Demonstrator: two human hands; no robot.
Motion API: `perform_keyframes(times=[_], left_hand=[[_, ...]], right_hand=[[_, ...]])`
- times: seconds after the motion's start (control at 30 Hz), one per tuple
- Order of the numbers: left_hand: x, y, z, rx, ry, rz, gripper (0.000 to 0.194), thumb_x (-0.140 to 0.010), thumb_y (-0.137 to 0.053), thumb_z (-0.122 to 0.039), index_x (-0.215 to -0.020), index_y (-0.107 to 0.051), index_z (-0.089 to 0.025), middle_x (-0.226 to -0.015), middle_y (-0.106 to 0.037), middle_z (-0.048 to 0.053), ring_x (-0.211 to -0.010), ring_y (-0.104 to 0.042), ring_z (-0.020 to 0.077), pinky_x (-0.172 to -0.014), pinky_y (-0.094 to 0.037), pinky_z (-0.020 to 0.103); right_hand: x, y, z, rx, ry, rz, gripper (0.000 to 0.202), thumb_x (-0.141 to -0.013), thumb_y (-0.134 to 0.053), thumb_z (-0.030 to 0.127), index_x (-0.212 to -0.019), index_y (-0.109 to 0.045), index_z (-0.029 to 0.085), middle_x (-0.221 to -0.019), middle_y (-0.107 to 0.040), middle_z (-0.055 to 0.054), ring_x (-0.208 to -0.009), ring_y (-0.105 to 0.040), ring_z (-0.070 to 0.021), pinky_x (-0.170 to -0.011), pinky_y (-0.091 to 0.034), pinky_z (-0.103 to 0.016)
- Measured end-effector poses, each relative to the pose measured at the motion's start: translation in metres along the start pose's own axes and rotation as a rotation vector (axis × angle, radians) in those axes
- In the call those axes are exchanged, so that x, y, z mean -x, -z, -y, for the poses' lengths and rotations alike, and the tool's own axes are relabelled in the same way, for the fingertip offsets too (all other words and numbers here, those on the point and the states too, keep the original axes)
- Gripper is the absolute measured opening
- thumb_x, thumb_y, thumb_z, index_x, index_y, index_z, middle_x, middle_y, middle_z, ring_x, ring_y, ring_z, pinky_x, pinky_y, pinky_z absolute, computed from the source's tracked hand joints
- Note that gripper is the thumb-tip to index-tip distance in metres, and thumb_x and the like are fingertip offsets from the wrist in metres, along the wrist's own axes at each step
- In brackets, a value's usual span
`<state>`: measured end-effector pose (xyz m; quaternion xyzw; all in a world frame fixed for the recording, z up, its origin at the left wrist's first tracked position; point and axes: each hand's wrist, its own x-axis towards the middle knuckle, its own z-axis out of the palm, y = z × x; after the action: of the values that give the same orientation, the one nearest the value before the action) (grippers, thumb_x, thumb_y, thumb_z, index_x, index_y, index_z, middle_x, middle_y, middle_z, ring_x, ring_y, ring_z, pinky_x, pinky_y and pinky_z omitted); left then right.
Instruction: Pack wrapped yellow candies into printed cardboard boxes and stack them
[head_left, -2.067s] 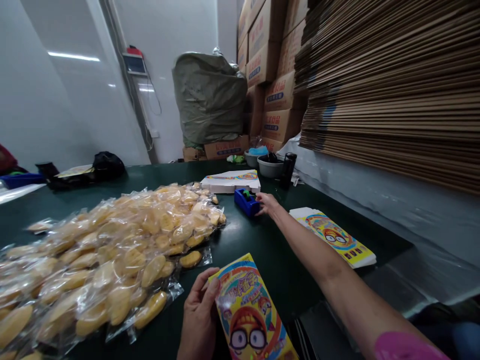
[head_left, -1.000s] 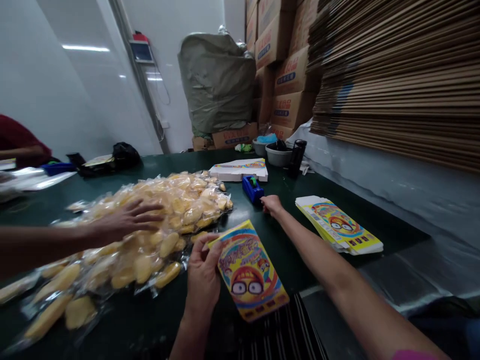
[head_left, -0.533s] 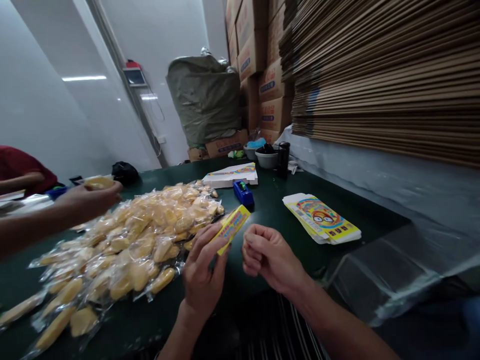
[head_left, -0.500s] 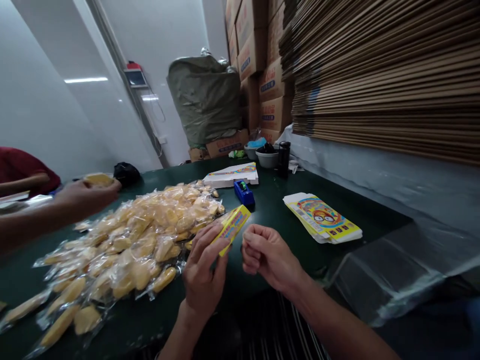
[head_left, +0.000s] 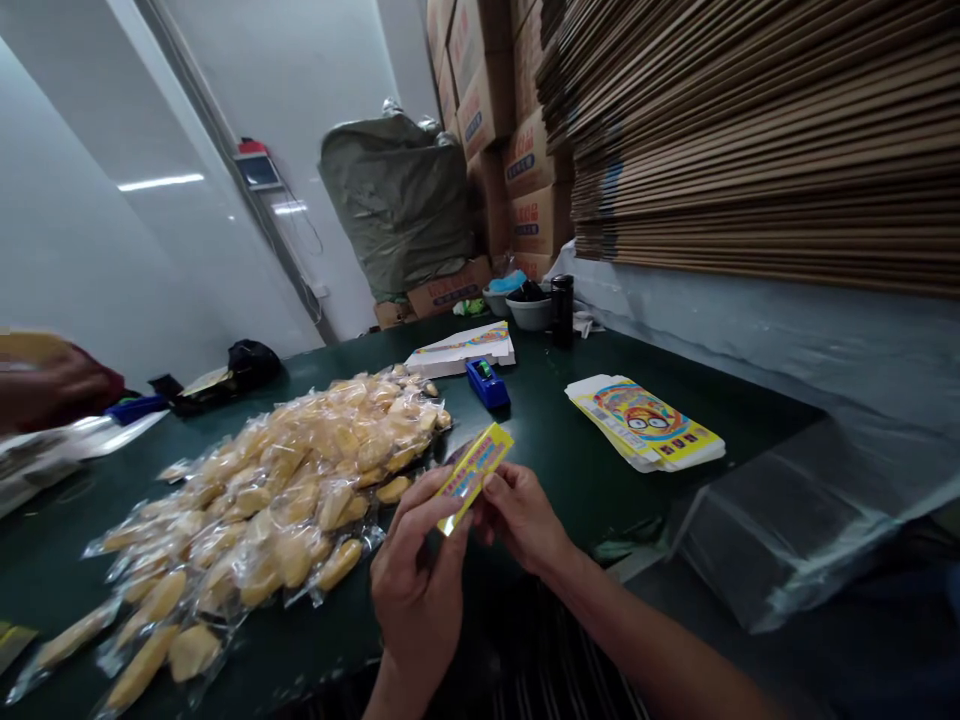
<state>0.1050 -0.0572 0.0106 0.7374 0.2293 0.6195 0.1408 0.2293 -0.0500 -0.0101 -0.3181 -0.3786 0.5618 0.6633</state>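
Note:
My left hand (head_left: 420, 560) grips a small yellow printed box (head_left: 476, 480), its fingers across the far side and its thumb underneath. The box is tilted, with its narrow printed side facing up. My right hand (head_left: 521, 515) is closed at the right edge of the box, thumb against it and the other fingers curled below. Whether anything small is pinched there is hidden. Left of my hands lies a heap of yellowish pieces in clear wrappers (head_left: 292, 480). Beyond the box stands a blue tape dispenser (head_left: 487, 385).
Flat printed cartons (head_left: 652, 425) lie to the right on the dark green table (head_left: 555, 400). Another white carton stack (head_left: 461, 350) sits farther back, near bowls (head_left: 529, 312) and a black bottle (head_left: 562, 310). A co-worker's blurred arm (head_left: 45, 385) shows at far left.
My right hand has come left to meet the box edge. The co-worker's hand, holding a yellowish piece earlier, has drawn back to the left. The view has shifted slightly.

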Motion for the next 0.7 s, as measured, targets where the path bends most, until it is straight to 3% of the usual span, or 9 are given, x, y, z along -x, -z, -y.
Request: perform_keyframes(times=[0.1,0.2,0.33,0.4,0.47,0.57,0.7], left_hand=[[0.003,-0.003,-0.011,0.184,0.218,-0.097,0.014,-0.085,-0.068,-0.013,-0.094,-0.067,-0.023,-0.114,-0.072,0.003,-0.108,-0.068,0.0192,-0.088,-0.058,0.03],[-0.01,0.007,-0.011,0.319,0.379,-0.194,0.016,-0.078,-0.077,-0.019,-0.091,-0.068,-0.023,-0.109,-0.073,0.002,-0.102,-0.07,0.0196,-0.083,-0.06,0.029],[-0.033,0.029,0.011,0.536,0.657,-0.35,0.027,-0.066,-0.085,-0.026,-0.085,-0.067,-0.02,-0.079,-0.073,-0.002,-0.067,-0.069,0.0123,-0.06,-0.056,0.021],[-0.037,0.035,0.028,0.66,0.818,-0.363,0.033,-0.061,-0.088,-0.027,-0.084,-0.065,-0.019,-0.07,-0.071,-0.003,-0.058,-0.066,0.0114,-0.054,-0.053,0.02],[-0.032,0.037,0.044,0.724,0.939,-0.34,0.037,-0.056,-0.089,-0.025,-0.081,-0.064,-0.017,-0.069,-0.071,-0.002,-0.058,-0.067,0.0126,-0.053,-0.052,0.021],[-0.02,0.032,0.063,0.764,1.054,-0.294,0.033,-0.054,-0.089,-0.021,-0.077,-0.065,-0.015,-0.067,-0.07,-0.001,-0.057,-0.066,0.0114,-0.053,-0.053,0.02],[-0.005,0.016,0.067,0.832,1.135,-0.2,0.022,-0.061,-0.085,-0.02,-0.072,-0.067,-0.013,-0.066,-0.07,0.001,-0.056,-0.066,0.0116,-0.055,-0.056,0.022]], right_hand=[[-0.005,0.008,-0.01,0.131,0.053,-0.06,0.05,-0.061,-0.079,0.061,-0.065,-0.05,0.021,-0.048,-0.053,0.006,-0.039,-0.041,-0.0079,-0.039,-0.033,-0.021],[0.001,0.03,-0.009,0.34,0.086,-0.104,0.04,-0.061,-0.081,0.043,-0.058,-0.048,0.021,-0.049,-0.053,0.006,-0.045,-0.043,-0.0096,-0.044,-0.033,-0.023],[0.023,0.066,0.021,0.665,0.173,-0.241,0.015,-0.068,-0.073,0.029,-0.071,-0.06,0.022,-0.061,-0.061,0.002,-0.058,-0.054,-0.0165,-0.054,-0.04,-0.027],[0.031,0.074,0.041,0.923,0.356,-0.316,0.01,-0.078,-0.067,0.029,-0.083,-0.062,0.023,-0.071,-0.065,-0.001,-0.064,-0.06,-0.0189,-0.061,-0.047,-0.031],[0.035,0.073,0.058,1.149,0.584,-0.181,0.008,-0.087,-0.059,0.024,-0.095,-0.062,0.023,-0.085,-0.068,-0.004,-0.075,-0.065,-0.0203,-0.07,-0.052,-0.033],[0.027,0.067,0.069,1.403,0.835,0.212,0.028,-0.092,-0.047,0.009,-0.113,-0.061,0.021,-0.112,-0.066,-0.011,-0.103,-0.064,-0.0242,-0.087,-0.053,-0.039],[0.009,0.066,0.06,1.582,0.91,0.455,0.045,-0.093,-0.049,0.009,-0.136,-0.049,0.02,-0.143,-0.048,-0.019,-0.136,-0.042,-0.035,-0.105,-0.042,-0.056]])
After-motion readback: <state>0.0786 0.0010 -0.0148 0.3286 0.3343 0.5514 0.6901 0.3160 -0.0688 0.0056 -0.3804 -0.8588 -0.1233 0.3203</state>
